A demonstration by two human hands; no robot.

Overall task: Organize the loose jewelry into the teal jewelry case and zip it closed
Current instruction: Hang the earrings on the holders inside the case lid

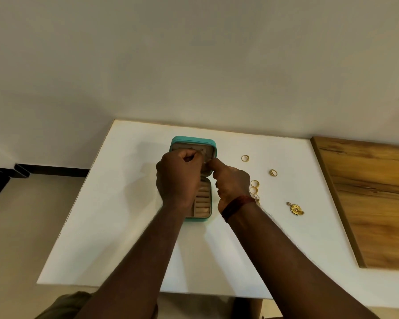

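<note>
A small piece could be slipping free, since both hands are crowding the raised lid of the open teal jewelry case (194,140), which is sitting mid-table. The left hand (180,176) is curling tightly and the right hand (232,183) is pinching thumb to forefinger; what either is gripping is too small to tell. The right wrist is lying just beside the loose rings (255,183) and may be about to nudge them.

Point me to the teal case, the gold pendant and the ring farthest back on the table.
teal case (194,140), head view, lid's far rim.
gold pendant (296,209), head view, round disc.
farthest ring (245,158), head view, its centre.
</note>
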